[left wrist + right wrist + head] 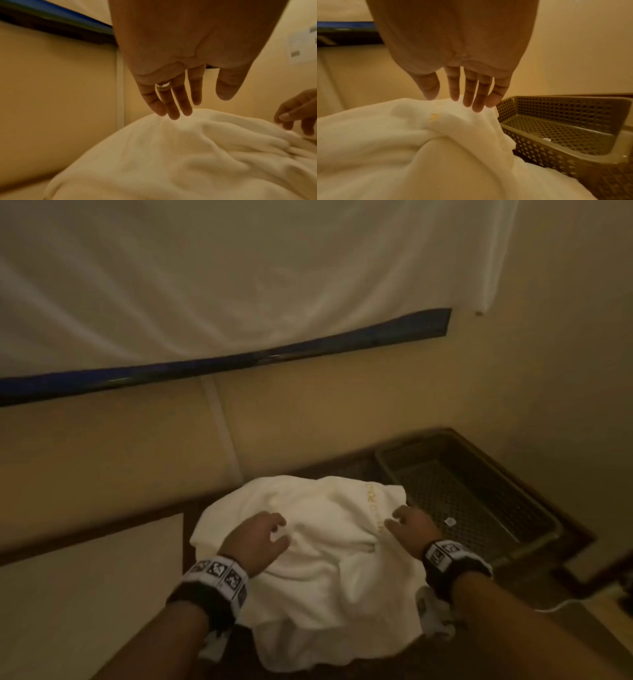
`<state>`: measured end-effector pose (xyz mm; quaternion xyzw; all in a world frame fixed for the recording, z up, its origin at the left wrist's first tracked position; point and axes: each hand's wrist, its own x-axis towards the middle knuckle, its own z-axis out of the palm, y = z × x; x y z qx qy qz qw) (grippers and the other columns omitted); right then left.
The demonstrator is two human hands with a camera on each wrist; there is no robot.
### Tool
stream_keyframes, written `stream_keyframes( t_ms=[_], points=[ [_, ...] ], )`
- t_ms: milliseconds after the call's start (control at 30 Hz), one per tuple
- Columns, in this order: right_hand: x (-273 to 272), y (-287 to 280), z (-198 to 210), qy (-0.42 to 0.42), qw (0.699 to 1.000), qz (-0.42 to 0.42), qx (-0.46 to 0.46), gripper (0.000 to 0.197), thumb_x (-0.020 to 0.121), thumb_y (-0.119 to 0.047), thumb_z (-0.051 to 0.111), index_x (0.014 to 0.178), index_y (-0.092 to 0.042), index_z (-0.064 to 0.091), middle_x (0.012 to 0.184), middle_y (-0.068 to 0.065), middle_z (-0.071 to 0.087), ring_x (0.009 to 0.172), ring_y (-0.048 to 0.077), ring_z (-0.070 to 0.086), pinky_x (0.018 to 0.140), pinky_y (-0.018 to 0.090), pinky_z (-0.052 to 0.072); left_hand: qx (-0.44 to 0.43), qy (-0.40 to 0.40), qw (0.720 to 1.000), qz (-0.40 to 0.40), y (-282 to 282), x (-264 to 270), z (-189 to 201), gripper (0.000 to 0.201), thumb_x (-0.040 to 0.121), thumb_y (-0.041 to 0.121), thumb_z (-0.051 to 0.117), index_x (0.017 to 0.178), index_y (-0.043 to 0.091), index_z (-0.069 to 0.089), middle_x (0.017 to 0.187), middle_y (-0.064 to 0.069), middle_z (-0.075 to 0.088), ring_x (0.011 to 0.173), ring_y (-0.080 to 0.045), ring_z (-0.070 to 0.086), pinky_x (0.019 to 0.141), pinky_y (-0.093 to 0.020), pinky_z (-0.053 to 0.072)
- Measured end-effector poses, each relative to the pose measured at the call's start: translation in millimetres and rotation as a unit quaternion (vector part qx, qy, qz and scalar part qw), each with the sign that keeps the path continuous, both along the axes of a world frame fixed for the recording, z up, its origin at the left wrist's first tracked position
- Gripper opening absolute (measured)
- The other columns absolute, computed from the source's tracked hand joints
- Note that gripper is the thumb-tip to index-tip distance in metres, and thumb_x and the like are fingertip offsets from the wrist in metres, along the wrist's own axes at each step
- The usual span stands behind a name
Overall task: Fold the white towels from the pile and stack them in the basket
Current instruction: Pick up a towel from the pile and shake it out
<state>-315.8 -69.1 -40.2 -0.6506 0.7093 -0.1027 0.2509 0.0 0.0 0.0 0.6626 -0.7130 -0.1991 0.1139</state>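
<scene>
A crumpled pile of white towels [318, 559] lies on a dark surface in front of me; gold lettering shows on the top towel. My left hand [263, 534] hovers over the pile's left side, fingers straight and spread, their tips [173, 115] at the cloth [171, 155]. My right hand [407, 523] hovers over the pile's right side, fingers [467, 100] extended and just reaching the towel [402, 142]. Neither hand holds anything. The brown perforated basket [534, 511] stands right of the pile, holding only a small white scrap [449, 521].
A padded beige panel [120, 446] and a dark blue rail [239, 359] run behind the pile, with white fabric hanging above. A beige wall [565, 354] closes the right side behind the basket [590, 154]. A white cable [561, 604] lies at the lower right.
</scene>
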Motion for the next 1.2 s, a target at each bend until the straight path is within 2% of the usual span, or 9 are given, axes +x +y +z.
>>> stream_keyframes(
  t_ms=[267, 400, 533, 800, 933, 1000, 1067, 1133, 1200],
  points=[
    [-11, -53, -14, 0.0, 0.997, -0.026, 0.079, 0.052, 0.094, -0.042, 0.057, 0.134, -0.009, 0.051, 0.137, 0.013, 0.052, 0.124, 0.03, 0.051, 0.103, 0.036, 0.042, 0.089, -0.143, 0.985, 0.026, -79, 8, -25, 0.056, 0.094, 0.05, 0.052, 0.143, 0.024, 0.043, 0.144, -0.003, 0.046, 0.128, -0.023, 0.047, 0.106, -0.036, 0.039],
    [-15, -81, -22, -0.034, 0.993, -0.042, 0.105, 0.056, 0.092, -0.044, 0.061, 0.133, -0.008, 0.05, 0.136, 0.012, 0.053, 0.123, 0.03, 0.053, 0.101, 0.037, 0.043, 0.115, -0.126, 0.985, 0.024, -103, 4, -26, 0.038, 0.095, 0.049, 0.053, 0.118, 0.019, 0.057, 0.124, -0.007, 0.059, 0.11, -0.024, 0.056, 0.09, -0.032, 0.041],
    [-18, -99, -31, -0.026, 0.991, -0.052, 0.119, 0.056, 0.09, -0.041, 0.064, 0.133, -0.008, 0.05, 0.133, 0.013, 0.055, 0.12, 0.03, 0.054, 0.095, 0.036, 0.045, 0.127, -0.169, 0.977, 0.032, -122, -1, -18, 0.027, 0.095, 0.051, 0.049, 0.088, 0.025, 0.049, 0.109, -0.006, 0.062, 0.09, -0.02, 0.051, 0.081, -0.031, 0.042],
    [-7, -138, 25, -0.113, 0.993, -0.006, 0.028, 0.048, 0.097, -0.025, 0.056, 0.139, -0.004, 0.046, 0.141, 0.017, 0.049, 0.127, 0.033, 0.049, 0.1, 0.036, 0.041, 0.153, -0.201, 0.968, 0.005, -143, -7, 6, 0.031, 0.093, 0.047, 0.056, 0.093, 0.018, 0.064, 0.108, -0.006, 0.063, 0.102, -0.023, 0.06, 0.083, -0.028, 0.044],
    [20, -143, 97, -0.143, 0.981, 0.12, -0.049, 0.026, 0.093, -0.023, 0.061, 0.116, -0.012, 0.06, 0.11, 0.009, 0.061, 0.102, 0.027, 0.059, 0.073, 0.025, 0.039, 0.1, -0.129, 0.987, 0.006, -159, -23, 44, 0.024, 0.092, 0.04, 0.063, 0.095, 0.017, 0.067, 0.105, -0.007, 0.067, 0.098, -0.024, 0.062, 0.082, -0.029, 0.046],
    [38, -137, 133, -0.144, 0.971, 0.182, -0.067, 0.018, 0.092, -0.026, 0.063, 0.107, -0.016, 0.064, 0.099, 0.004, 0.063, 0.089, 0.021, 0.06, 0.062, 0.024, 0.042, 0.031, -0.006, 0.999, 0.003, -165, -33, 73, 0.02, 0.09, 0.032, 0.066, 0.105, 0.019, 0.067, 0.104, -0.003, 0.068, 0.098, -0.021, 0.064, 0.085, -0.028, 0.048],
    [57, -126, 169, -0.15, 0.958, 0.227, -0.087, 0.016, 0.092, -0.028, 0.064, 0.104, -0.019, 0.066, 0.098, 0.003, 0.066, 0.085, 0.019, 0.063, 0.063, 0.022, 0.047, 0.011, 0.136, 0.99, -0.042, -164, -42, 109, 0.033, 0.091, 0.017, 0.065, 0.123, 0.025, 0.061, 0.106, 0.006, 0.067, 0.092, -0.008, 0.064, 0.079, -0.02, 0.052],
    [73, -113, 204, -0.158, 0.948, 0.253, -0.114, 0.015, 0.092, -0.03, 0.063, 0.104, -0.02, 0.067, 0.095, 0.0, 0.067, 0.083, 0.014, 0.064, 0.066, 0.024, 0.05, 0.014, 0.221, 0.97, -0.095, -157, -48, 144, 0.042, 0.088, 0.009, 0.065, 0.122, 0.033, 0.057, 0.104, 0.014, 0.067, 0.084, 0.005, 0.062, 0.062, -0.009, 0.046],
    [87, -98, 233, -0.159, 0.94, 0.266, -0.144, 0.014, 0.091, -0.031, 0.064, 0.1, -0.02, 0.067, 0.089, -0.003, 0.068, 0.078, 0.011, 0.065, 0.066, 0.024, 0.052, -0.015, 0.27, 0.956, -0.112, -147, -44, 171, 0.038, 0.085, 0.0, 0.066, 0.114, 0.023, 0.06, 0.093, 0.008, 0.065, 0.072, 0.008, 0.061, 0.057, -0.007, 0.042]
  ],
)
